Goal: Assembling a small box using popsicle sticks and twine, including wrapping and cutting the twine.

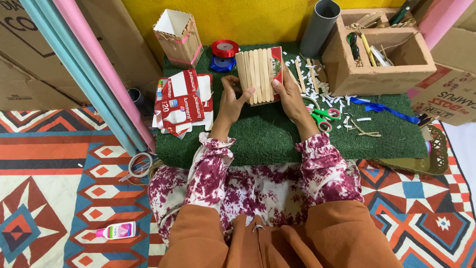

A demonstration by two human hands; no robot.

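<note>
Wooden-stick panel [259, 75] (sticks lengthwise away), hands [233, 99] flanking.

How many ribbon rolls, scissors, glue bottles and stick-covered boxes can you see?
Ribbon rolls: 2, a red roll resting on a blue roll
Scissors: 1, the green-handled scissors
Glue bottles: 1, the pink-capped glue bottle
Stick-covered boxes: 2, the box in both hands and the finished box
Total: 6
</note>
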